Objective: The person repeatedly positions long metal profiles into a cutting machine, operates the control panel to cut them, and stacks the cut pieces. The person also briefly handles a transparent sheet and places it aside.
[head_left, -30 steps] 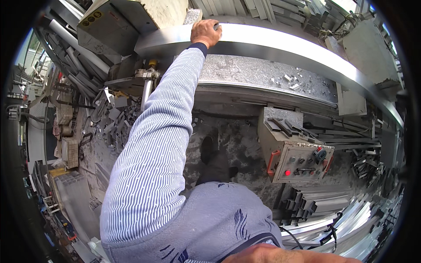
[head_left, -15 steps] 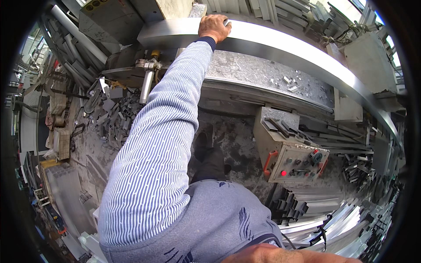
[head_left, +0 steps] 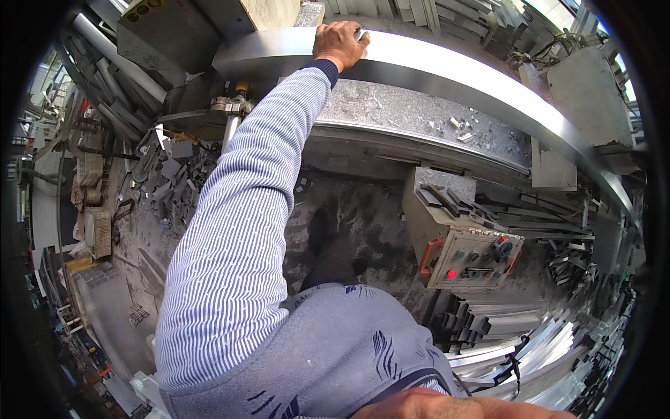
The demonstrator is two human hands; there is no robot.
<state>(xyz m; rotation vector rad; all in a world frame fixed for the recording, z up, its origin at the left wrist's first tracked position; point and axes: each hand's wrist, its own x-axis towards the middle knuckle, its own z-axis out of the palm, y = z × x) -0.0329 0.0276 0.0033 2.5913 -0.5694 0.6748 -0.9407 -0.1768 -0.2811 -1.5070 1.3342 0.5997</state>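
My left hand (head_left: 340,45) is at the top middle, at the end of a stretched arm in a blue-and-white striped sleeve. It grips a long, shiny, silver metal profile (head_left: 447,66) from above, fingers bent over the far edge and thumb to the right. The fingertips are hidden behind the profile. This profile runs across a machine bed (head_left: 419,115) strewn with small offcuts; its left end lies beside a grey machine housing (head_left: 171,31), and its right end reaches far to the right. My right hand is out of view.
A control box (head_left: 467,255) with buttons and orange handles stands right of my legs. Bundled profiles (head_left: 488,321) lie below it. Scrap offcuts (head_left: 171,174) are heaped on the floor at left. A metal cylinder (head_left: 232,129) sits by my forearm.
My left hand and the profile have shifted slightly to the left. My forearm has swung left too, covering more of the metal cylinder. The hand keeps its grip.
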